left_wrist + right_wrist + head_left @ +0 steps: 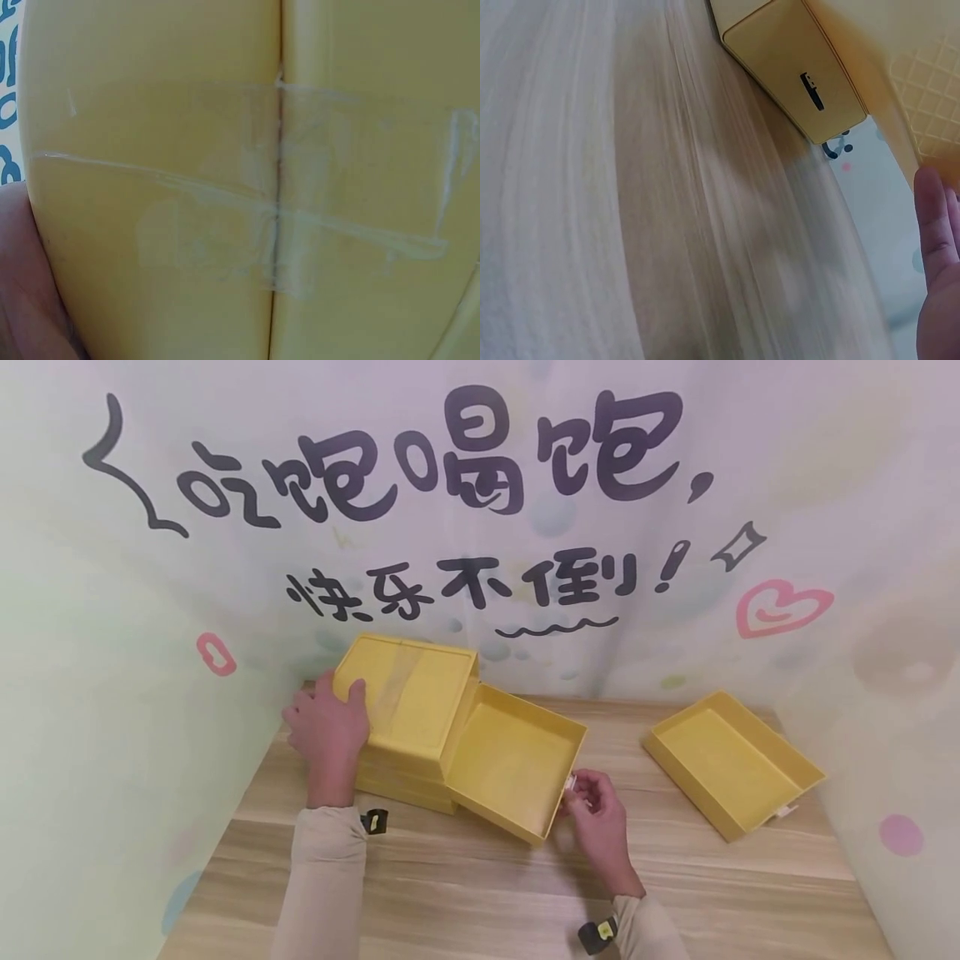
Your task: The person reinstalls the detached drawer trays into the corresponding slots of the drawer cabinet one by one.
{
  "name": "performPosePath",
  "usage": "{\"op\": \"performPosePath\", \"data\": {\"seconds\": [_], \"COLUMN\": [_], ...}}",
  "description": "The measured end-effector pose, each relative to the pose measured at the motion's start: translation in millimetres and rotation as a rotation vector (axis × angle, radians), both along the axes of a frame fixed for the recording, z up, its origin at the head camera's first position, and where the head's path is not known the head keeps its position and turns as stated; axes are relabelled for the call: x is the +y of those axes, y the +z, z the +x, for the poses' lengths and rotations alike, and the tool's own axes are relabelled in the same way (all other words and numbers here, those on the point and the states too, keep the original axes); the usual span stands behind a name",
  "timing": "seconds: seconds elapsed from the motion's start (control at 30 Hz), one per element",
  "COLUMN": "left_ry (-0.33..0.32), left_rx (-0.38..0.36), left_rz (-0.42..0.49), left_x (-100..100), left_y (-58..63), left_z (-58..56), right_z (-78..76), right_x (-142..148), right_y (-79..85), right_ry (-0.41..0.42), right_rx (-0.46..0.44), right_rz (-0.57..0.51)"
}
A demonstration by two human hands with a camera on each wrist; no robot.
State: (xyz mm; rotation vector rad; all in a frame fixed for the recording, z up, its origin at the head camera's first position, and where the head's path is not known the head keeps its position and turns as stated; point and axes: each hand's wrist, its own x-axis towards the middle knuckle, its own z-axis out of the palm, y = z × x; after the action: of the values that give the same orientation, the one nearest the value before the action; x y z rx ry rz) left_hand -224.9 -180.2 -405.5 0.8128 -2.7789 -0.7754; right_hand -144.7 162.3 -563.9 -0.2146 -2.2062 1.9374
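Note:
A yellow drawer box (pixel 405 693) stands against the back wall, clear tape across its top and, in the left wrist view, across a seam (pixel 277 210). My left hand (pixel 330 722) rests on its left side, thumb over the top edge. A yellow drawer (pixel 517 760), with nothing in it, sticks out from the right side, tilted down toward me. At its outer end my right hand (pixel 600 814) pinches the small white pull tab (pixel 571 782). In the right wrist view, fingers (pixel 934 217) show by the drawer's grid-patterned underside (pixel 934 105), above a lower drawer front (pixel 795 71) with a dark slot.
A second yellow drawer (pixel 686 785), nothing inside, lies apart on the right of the wooden table (pixel 465 893), its white tab facing the near right. Behind the table hangs a pale wall covering (pixel 480 535) with large dark lettering. Pale walls also border both sides.

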Motion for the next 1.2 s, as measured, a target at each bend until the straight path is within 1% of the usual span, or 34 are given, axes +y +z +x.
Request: {"op": "performPosePath", "data": {"seconds": [0.2,0.47,0.63,0.7,0.73,0.83,0.87,0.93,1.07,1.2], "left_ry": [-0.002,-0.002,-0.005,-0.005,-0.005,-0.003,-0.003,-0.004,-0.004,-0.005], "left_rx": [0.024,0.041,0.041,0.043,0.044,0.048,0.05,0.051,0.06,0.059], "left_rz": [-0.006,-0.008,-0.002,0.002,0.004,0.007,0.008,0.007,0.002,-0.004], "left_x": [0,0,0,0,0,-1,-1,-1,-1,-1], "left_y": [-2.1,-2.9,-3.8,-3.8,-3.9,-4.3,-4.4,-4.7,-5.5,-5.1], "left_z": [0.6,0.3,0.6,1.0,1.4,2.0,2.0,1.8,1.6,1.6], "right_z": [-4.0,-10.9,-13.9,-13.8,-12.8,-9.6,-10.0,-10.6,-16.8,-18.1], "right_x": [1,-1,-2,-4,-5,-8,-9,-10,-10,-13], "right_y": [2.5,4.9,3.9,7.1,11.7,23.2,23.7,22.3,8.5,6.8], "right_ry": [-0.001,0.025,0.02,0.023,0.026,0.046,0.049,0.052,0.042,0.035], "right_rx": [0.01,0.064,0.043,0.017,0.005,0.003,-0.003,0.005,0.002,0.008], "right_rz": [0.038,-0.025,-0.013,-0.016,-0.014,0.001,0.009,0.009,-0.021,-0.028]}}
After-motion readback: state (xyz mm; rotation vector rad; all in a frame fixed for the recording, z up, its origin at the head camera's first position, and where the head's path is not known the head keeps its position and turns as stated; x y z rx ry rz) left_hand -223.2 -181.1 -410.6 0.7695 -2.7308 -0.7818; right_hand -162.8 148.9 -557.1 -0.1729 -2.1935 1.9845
